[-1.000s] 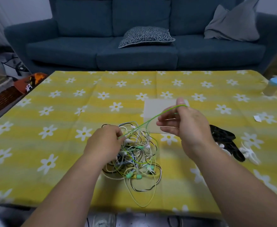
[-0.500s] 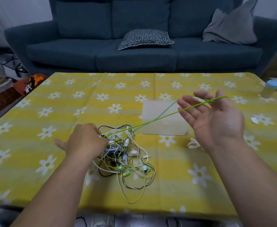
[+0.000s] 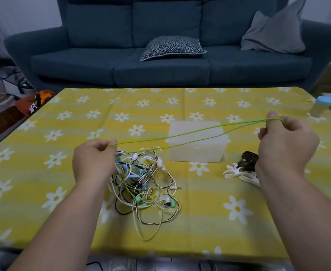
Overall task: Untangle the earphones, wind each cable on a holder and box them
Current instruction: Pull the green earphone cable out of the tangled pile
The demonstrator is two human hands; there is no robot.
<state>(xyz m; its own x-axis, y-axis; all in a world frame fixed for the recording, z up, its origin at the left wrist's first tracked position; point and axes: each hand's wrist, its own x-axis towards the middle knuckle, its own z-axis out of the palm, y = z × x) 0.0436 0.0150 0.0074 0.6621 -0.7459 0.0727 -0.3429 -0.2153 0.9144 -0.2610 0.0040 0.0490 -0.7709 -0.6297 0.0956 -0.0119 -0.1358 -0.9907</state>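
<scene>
A tangle of earphones (image 3: pixel 143 184) in white, green, black and blue cables lies on the yellow flowered tablecloth (image 3: pixel 43 173). A green cable (image 3: pixel 180 135) is stretched out of the tangle as a long doubled loop. My left hand (image 3: pixel 93 159) pinches one end of it just left of the tangle. My right hand (image 3: pixel 284 145) holds the loop's far bend, hooked over its fingers, off to the right. A pale cardboard box (image 3: pixel 197 151) sits behind the cable. White cable holders (image 3: pixel 237 173) and black ones (image 3: pixel 248 158) lie beside my right wrist.
A small bottle with a blue cap (image 3: pixel 320 106) stands at the table's far right corner. A dark blue sofa (image 3: pixel 160 61) with two cushions runs along behind the table. Orange and black objects (image 3: pixel 36 98) lie on the floor at the left.
My right hand has carried the green loop further right and closed its fingers on it. My left hand has shifted right and now pinches the cable. The loop is longer and tauter.
</scene>
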